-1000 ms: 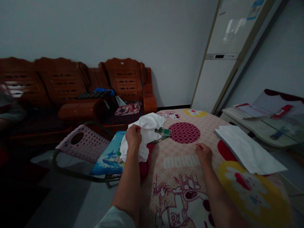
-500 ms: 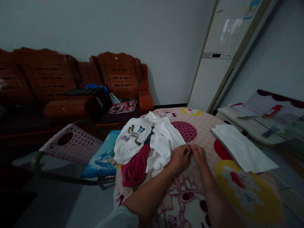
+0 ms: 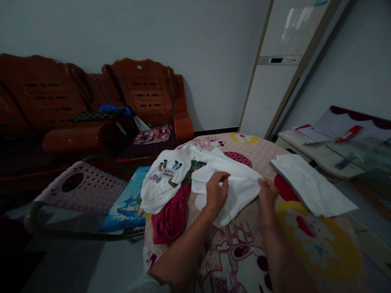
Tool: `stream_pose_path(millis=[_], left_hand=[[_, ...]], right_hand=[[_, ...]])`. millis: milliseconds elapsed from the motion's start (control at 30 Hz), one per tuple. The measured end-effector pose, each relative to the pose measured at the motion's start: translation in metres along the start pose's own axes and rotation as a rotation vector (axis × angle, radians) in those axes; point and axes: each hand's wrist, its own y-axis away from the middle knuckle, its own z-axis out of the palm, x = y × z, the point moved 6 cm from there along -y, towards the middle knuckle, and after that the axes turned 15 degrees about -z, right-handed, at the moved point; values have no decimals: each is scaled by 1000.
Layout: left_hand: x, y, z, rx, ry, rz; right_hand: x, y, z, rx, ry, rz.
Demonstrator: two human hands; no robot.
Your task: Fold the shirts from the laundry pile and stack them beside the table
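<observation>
A white cloth garment (image 3: 241,185) lies spread and wrinkled on the round table. My right hand (image 3: 268,192) pinches its right corner and holds it stretched out. Over the garment's left part is my left hand (image 3: 216,191), thumb and forefinger apart, with no fabric visibly gripped. To the left lie a white garment with a printed cartoon design (image 3: 165,177), a dark red cloth (image 3: 169,224) and a bit of green fabric (image 3: 195,164) between the whites. At the table's right side rests a folded white garment (image 3: 313,185).
A patterned tablecloth (image 3: 241,268) covers the table. On the left stands a chair with a pink woven back (image 3: 94,187) and a blue picture cushion (image 3: 128,203). Wooden armchairs (image 3: 146,93) line the wall. Papers (image 3: 308,134) lie on a side stand at right.
My right hand has moved right, drawing the white garment's corner outward. My left hand has left that corner and shifted left over the cloth. The view has tilted slightly down.
</observation>
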Motion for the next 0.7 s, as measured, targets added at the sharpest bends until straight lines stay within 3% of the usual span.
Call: stream_pose_path(millis=[100,233,333,533,633,700], left_hand=[[-25,-17,-14,84,-141,-16],[-69,-34,-15,104,-387,-91],[-87,-38,-16,115,-495,-108],[-87,-43,-18,-8,-480,-105],[-71,-43,-27,11,-347,-97],[-57,-42,-30,-85,-240,-74]], right_hand=[[19,-2,-27,236,-8,82],[29,1,-32,305,-104,122],[34,1,-29,334,-191,135],[41,-1,-28,393,-274,213],[39,-1,-28,385,-278,226],[38,0,-29,374,-248,216]])
